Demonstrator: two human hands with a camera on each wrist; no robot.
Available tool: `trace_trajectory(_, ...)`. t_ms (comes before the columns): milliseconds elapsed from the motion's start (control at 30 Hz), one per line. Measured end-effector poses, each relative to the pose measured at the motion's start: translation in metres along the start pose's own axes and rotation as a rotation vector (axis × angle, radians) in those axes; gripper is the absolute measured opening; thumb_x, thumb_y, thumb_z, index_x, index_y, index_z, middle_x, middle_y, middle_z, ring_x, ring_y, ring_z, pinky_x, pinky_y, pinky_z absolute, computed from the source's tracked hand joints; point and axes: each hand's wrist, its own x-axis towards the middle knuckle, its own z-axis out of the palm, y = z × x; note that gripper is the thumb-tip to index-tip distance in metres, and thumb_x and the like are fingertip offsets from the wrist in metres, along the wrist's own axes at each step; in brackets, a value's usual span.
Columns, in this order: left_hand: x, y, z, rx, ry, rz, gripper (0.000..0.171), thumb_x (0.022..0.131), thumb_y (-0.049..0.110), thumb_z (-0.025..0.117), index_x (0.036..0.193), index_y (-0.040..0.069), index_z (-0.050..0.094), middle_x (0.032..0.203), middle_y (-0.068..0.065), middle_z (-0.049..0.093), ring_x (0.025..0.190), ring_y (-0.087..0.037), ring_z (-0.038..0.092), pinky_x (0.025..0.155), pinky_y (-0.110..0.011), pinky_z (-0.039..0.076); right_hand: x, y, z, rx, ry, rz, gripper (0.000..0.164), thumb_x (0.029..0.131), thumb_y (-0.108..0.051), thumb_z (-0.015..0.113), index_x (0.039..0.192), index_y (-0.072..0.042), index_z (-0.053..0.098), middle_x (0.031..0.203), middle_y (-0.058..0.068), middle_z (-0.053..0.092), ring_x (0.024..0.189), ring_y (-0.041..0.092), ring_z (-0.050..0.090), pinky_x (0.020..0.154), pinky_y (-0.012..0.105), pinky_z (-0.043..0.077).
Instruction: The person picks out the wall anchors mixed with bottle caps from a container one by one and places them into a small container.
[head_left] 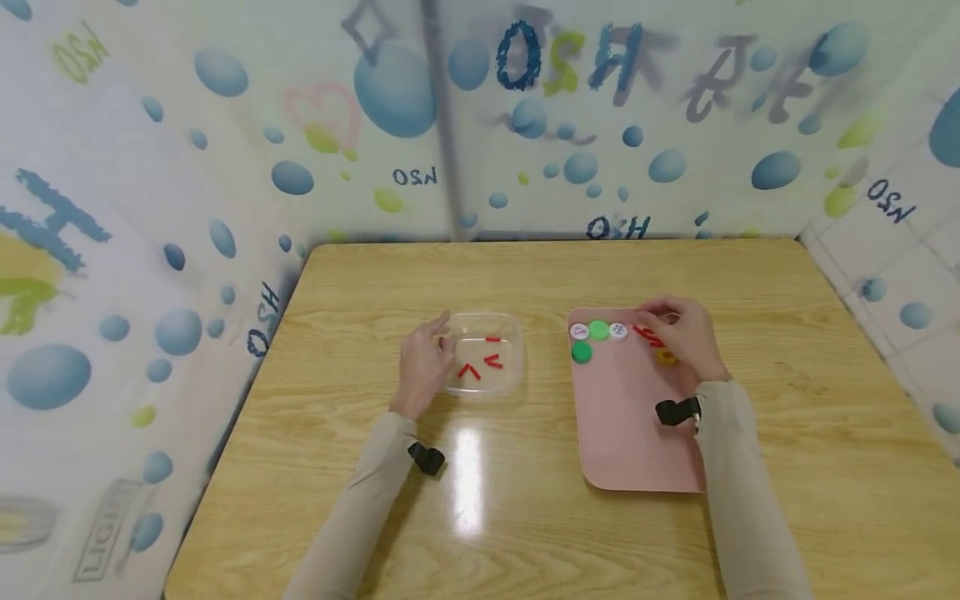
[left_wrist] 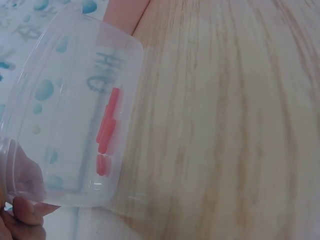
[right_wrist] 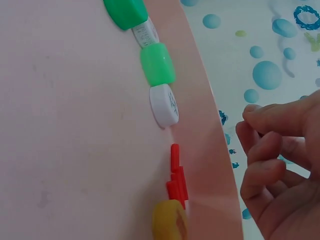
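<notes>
My left hand [head_left: 426, 364] grips the left rim of a clear plastic container [head_left: 486, 390]; fingers show at its wall in the left wrist view. Several short red sticks [left_wrist: 107, 135] lie on the container's bottom. Over the far right part of a pink tray [head_left: 626, 442] is my right hand [head_left: 686, 333], thumb and fingertips brought together and nothing showing between them. Just beside it on the tray lie several red sticks [right_wrist: 175, 175] and a yellow piece [right_wrist: 169, 220], partly covered by the hand in the head view.
Along the tray's far left edge sit white caps [head_left: 618, 331], a light green cap [head_left: 598, 330] and a darker green cap [head_left: 581, 352]. The wooden table [head_left: 510, 550] meets a bubble-patterned wall covering [head_left: 480, 150] at the back. A black wrist camera [head_left: 677, 411] hangs over the tray.
</notes>
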Motion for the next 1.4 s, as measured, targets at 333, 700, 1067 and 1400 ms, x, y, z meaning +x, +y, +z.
trace_trajectory(333, -0.001, 0.0, 0.001, -0.034, 0.007, -0.026, 0.046, 0.085, -0.006, 0.055, 0.129, -0.001, 0.068, 0.102, -0.021, 0.077, 0.047, -0.002, 0.023, 0.046, -0.022, 0.026, -0.001, 0.006, 0.005, -0.087, -0.059, 0.057, 0.02, 0.097, -0.014, 0.066, 0.109, 0.001, 0.071, 0.104, 0.022, 0.067, 0.08, 0.028, 0.054, 0.059, 0.022, 0.047)
trace_trajectory(700, 0.0, 0.001, -0.001, -0.02, 0.023, 0.016, 0.046, 0.084, -0.008, 0.056, 0.129, -0.004, 0.067, 0.101, -0.022, 0.077, 0.045, 0.0, 0.019, 0.044, -0.021, 0.023, 0.004, 0.011, 0.015, -0.202, -0.038, 0.031, 0.012, 0.093, -0.005, 0.066, 0.101, 0.003, 0.07, 0.096, 0.021, 0.067, 0.083, 0.03, 0.057, 0.07, 0.032, 0.047)
trace_trajectory(1067, -0.003, 0.001, 0.001, -0.042, 0.051, 0.03, 0.046, 0.083, -0.009, 0.056, 0.127, -0.005, 0.068, 0.099, -0.022, 0.077, 0.045, 0.003, 0.018, 0.044, -0.021, 0.023, 0.0, 0.007, 0.014, -0.234, -0.067, 0.055, 0.011, 0.092, -0.002, 0.066, 0.101, 0.005, 0.07, 0.094, 0.022, 0.065, 0.085, 0.032, 0.056, 0.072, 0.035, 0.049)
trace_trajectory(1400, -0.003, 0.001, 0.0, -0.048, 0.027, -0.004, 0.046, 0.084, -0.007, 0.058, 0.128, -0.003, 0.067, 0.102, -0.021, 0.077, 0.044, 0.001, 0.021, 0.043, -0.02, 0.025, 0.001, 0.005, 0.011, -0.217, -0.123, 0.066, 0.016, 0.096, -0.007, 0.063, 0.106, 0.006, 0.066, 0.098, 0.021, 0.063, 0.087, 0.032, 0.054, 0.072, 0.034, 0.046)
